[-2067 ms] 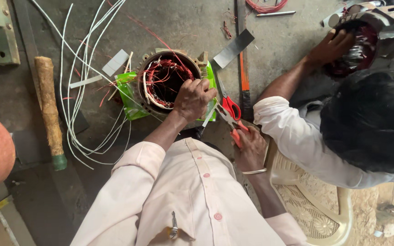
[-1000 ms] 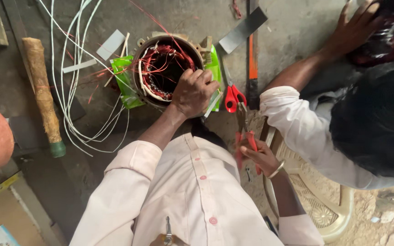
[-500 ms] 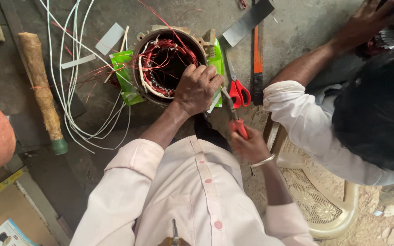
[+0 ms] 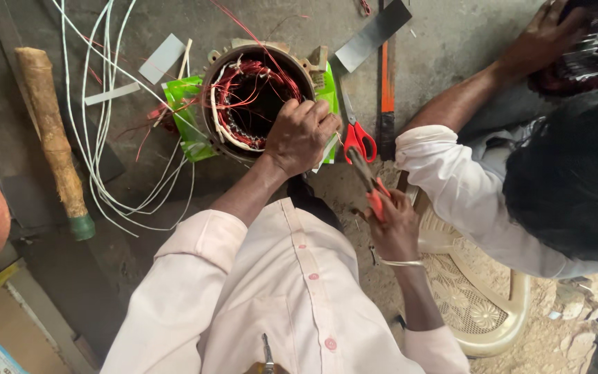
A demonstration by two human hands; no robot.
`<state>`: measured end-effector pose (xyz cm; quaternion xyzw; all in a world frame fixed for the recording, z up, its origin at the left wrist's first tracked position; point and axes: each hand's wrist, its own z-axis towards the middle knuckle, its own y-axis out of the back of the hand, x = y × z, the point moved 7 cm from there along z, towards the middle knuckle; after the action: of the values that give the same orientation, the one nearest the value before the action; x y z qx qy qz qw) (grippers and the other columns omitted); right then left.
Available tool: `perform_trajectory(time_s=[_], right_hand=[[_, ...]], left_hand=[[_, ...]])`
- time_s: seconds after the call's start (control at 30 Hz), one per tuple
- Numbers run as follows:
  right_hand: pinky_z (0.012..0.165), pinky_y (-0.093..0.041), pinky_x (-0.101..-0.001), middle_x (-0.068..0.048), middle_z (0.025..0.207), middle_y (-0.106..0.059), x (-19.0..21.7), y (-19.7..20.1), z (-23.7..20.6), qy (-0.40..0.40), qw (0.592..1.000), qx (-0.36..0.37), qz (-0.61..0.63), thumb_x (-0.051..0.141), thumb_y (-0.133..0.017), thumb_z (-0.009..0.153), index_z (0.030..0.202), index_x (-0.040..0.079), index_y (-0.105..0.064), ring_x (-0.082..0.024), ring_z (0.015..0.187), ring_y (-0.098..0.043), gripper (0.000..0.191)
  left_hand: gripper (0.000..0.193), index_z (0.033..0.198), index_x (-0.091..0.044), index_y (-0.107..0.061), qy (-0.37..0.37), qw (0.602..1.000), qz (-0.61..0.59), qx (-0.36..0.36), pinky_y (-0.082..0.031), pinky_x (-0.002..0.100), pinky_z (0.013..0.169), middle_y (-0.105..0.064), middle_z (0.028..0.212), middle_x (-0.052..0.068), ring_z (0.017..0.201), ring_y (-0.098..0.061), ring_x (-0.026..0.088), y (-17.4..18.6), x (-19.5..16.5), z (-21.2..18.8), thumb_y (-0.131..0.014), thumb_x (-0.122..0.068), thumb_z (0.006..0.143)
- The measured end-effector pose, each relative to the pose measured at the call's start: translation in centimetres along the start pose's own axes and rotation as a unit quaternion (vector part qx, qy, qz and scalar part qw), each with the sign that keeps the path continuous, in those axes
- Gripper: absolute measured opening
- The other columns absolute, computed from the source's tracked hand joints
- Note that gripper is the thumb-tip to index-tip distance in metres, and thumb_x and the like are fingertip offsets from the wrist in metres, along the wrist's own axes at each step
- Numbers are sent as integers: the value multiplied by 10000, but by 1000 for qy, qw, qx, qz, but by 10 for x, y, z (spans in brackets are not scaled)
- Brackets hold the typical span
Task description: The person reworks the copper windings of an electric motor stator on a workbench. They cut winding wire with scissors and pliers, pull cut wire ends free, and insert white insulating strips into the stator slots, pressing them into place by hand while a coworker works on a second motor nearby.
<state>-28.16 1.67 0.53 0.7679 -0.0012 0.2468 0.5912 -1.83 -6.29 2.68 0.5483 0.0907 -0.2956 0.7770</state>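
Flanking stator (image 4: 254, 104): scissors (image 4: 356, 135), white wires (image 4: 105, 125)

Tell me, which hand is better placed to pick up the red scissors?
Probably left: the left hand rests on the stator, right beside the scissors, while the right hand already holds pliers.

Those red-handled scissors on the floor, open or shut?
Shut: the scissors lie flat, blades together, beside the left hand on the stator.

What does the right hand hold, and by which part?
The right hand holds pliers by their red handles; the grey nose points up toward the red scissors.
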Motion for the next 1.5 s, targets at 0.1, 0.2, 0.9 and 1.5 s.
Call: perform_trajectory(time_s=[0.1, 0.2, 0.9, 1.5], right_hand=[[853, -515, -480, -210, 1221, -595, 31, 6, 17, 1, 999, -3, -45, 243, -788, 836, 1251, 176, -686, -373, 1056, -626, 433], [823, -518, -466, -194, 1129, -586, 45, 9, 30, -37, 999, 17, 3, 212, -769, 867, 1281, 167, -675, -369, 990, -620, 427], [843, -552, -489, -201, 1147, -638, 30, -52, -3, -182, 343, 379, 840, 279, -690, 913, 1208, 108, -680, -352, 999, -669, 341], [1016, -391, -570, -302, 1350, -505, 52, 3, 7, -13, 995, -77, -56, 224, -716, 885, 1342, 110, -625, -479, 1244, -498, 479]], left_hand=[[57, 915, -117, -671, 1, 1000, -8, 0, -424, 396, 697, -583, 869, 40, 799, -604, 219, 0, -1, 1, -652, -120, 860], [46, 895, -121, -663, 5, 1000, -1, 4, -424, 395, 694, -582, 860, 39, 798, -609, 219, 0, -2, 1, -645, -107, 856], [52, 882, -117, -637, -13, 999, 27, -32, -409, 419, 746, -577, 848, 45, 804, -615, 236, 3, -8, 4, -644, -128, 831], [38, 846, -116, -629, 7, 1000, 14, -3, -413, 410, 719, -591, 829, 44, 750, -612, 217, -3, -2, 5, -655, -123, 820]])
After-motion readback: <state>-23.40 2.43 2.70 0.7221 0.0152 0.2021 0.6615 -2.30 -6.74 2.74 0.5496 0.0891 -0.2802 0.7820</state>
